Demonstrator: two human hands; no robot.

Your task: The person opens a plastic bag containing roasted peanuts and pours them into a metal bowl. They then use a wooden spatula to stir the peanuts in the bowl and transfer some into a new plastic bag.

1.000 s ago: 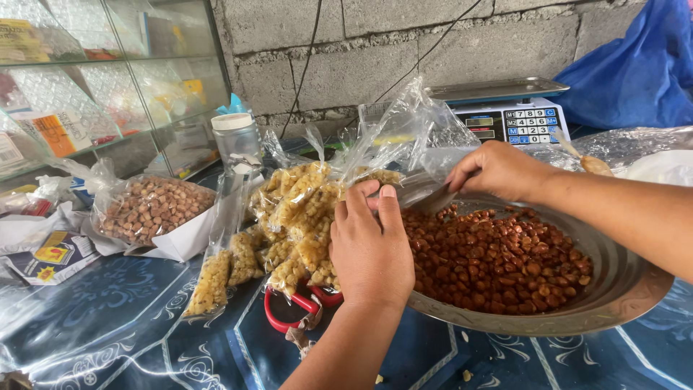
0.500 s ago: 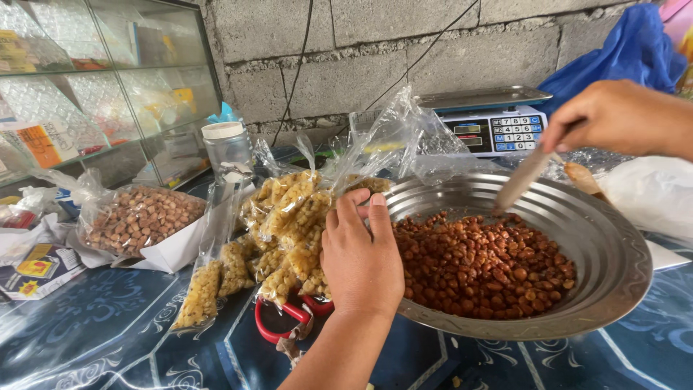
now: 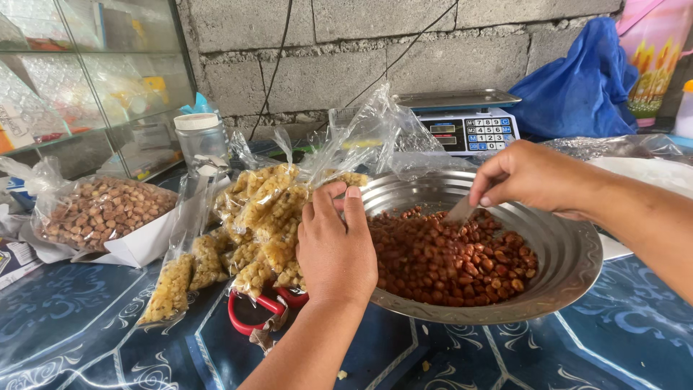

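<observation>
A wide metal bowl [image 3: 577,253] sits on the blue patterned tabletop, half full of reddish-brown roasted nuts [image 3: 451,256]. My right hand [image 3: 530,177] grips a metal spoon [image 3: 459,211] whose tip dips into the nuts at the bowl's far side. My left hand [image 3: 336,249] rests at the bowl's left rim, fingers pinched on the mouth of a clear plastic bag [image 3: 361,137] that rises above it. Beside that hand lies a heap of small sealed packets of yellow snacks [image 3: 256,217].
An open bag of brown nuts [image 3: 101,209] lies at the left. A lidded clear jar [image 3: 201,139] stands behind the packets. A digital scale [image 3: 462,119] sits against the block wall, a blue bag [image 3: 577,87] to its right. Red scissor handles [image 3: 249,310] lie under my left wrist.
My right hand lifted out of the bowl to the right, then came back down holding the spoon into the nuts. My left hand stayed at the bowl's rim.
</observation>
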